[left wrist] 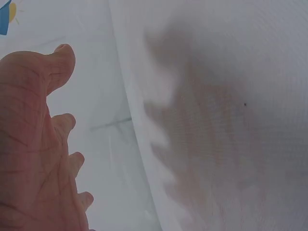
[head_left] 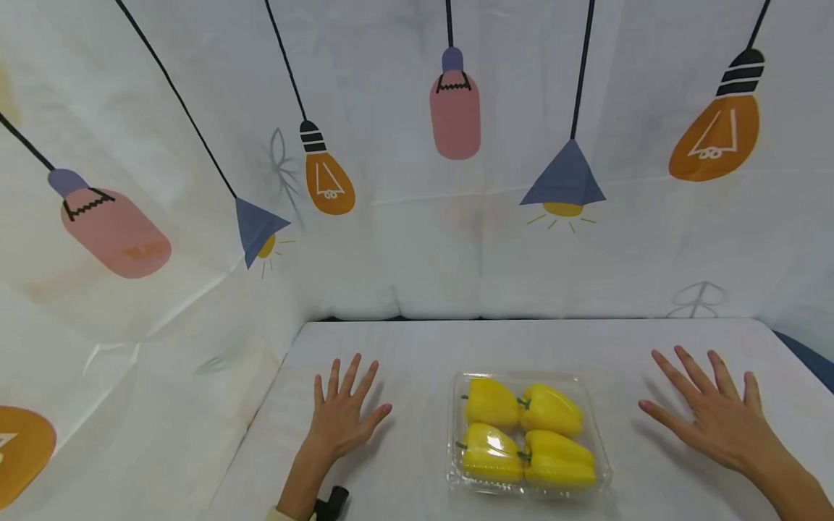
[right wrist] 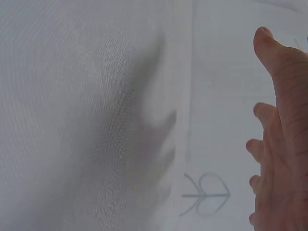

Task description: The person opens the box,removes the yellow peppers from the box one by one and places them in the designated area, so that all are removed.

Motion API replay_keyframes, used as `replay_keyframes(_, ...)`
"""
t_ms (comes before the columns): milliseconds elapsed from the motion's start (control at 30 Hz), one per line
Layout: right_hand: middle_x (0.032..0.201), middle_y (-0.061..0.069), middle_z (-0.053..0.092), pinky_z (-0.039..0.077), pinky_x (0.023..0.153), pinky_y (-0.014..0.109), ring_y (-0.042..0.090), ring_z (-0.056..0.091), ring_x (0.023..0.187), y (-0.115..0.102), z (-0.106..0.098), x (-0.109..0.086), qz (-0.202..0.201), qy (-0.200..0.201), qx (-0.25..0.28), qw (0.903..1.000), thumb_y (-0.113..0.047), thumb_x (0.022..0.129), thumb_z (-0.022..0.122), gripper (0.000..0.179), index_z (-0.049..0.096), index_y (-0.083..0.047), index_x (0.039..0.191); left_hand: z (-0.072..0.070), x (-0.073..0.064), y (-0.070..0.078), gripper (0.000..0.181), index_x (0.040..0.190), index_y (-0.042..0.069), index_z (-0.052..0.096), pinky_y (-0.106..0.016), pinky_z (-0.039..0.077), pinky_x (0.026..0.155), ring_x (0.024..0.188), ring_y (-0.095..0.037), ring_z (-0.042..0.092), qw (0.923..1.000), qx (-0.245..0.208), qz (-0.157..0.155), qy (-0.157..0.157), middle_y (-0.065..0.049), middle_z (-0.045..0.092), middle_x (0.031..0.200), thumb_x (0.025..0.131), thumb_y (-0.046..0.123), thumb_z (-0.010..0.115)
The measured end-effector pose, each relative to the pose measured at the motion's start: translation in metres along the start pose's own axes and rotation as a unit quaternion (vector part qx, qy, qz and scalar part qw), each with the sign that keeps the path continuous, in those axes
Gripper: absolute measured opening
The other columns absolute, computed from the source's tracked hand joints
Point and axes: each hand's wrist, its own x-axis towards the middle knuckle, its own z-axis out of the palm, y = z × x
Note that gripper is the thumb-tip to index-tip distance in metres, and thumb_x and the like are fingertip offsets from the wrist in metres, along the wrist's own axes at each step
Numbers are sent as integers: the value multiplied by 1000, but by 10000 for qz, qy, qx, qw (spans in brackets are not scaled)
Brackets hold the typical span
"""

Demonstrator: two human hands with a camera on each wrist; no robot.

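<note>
Several yellow bell peppers (head_left: 493,404) lie in two rows inside a clear plastic clamshell box (head_left: 529,486) on the white table. To the left of the box, my left hand (head_left: 342,416) hovers palm down with its fingers spread, holding nothing. My right hand (head_left: 723,427) is to the right of the box, also palm down, fingers spread and holding nothing. In the left wrist view the left palm (left wrist: 29,144) is above the tabletop and casts a shadow on it. The right wrist view shows the right hand (right wrist: 284,159) likewise raised over its own shadow.
The white table (head_left: 404,347) ends at a back edge against a hanging white cloth (head_left: 404,253) printed with lamps and bulbs. More of this cloth closes off the left side. A black strap piece (head_left: 332,503) sits at my left wrist.
</note>
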Motion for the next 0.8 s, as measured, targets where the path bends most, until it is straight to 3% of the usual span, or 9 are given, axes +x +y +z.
replay_keyframes(400, 154, 23, 4, -26, 92, 64, 48, -17, 136, -8, -5, -4, -238, 98, 492, 9985, -62, 81, 59, 96, 5, -25, 152, 1, -1, 3, 75, 150, 31, 22, -66, 3, 105, 143, -37, 3, 9992, -321, 66, -217, -1, 10, 157, 87, 68, 41)
replay_keyframes(800, 147, 26, 28, -20, 100, 63, 43, -4, 140, -18, -19, -10, -594, 306, 1009, 9926, -53, 81, 65, 92, 16, -22, 152, -3, -3, 18, 76, 149, 29, 26, -65, 4, 106, 143, -35, 5, 9956, -802, 119, -479, 0, 10, 157, 87, 69, 40)
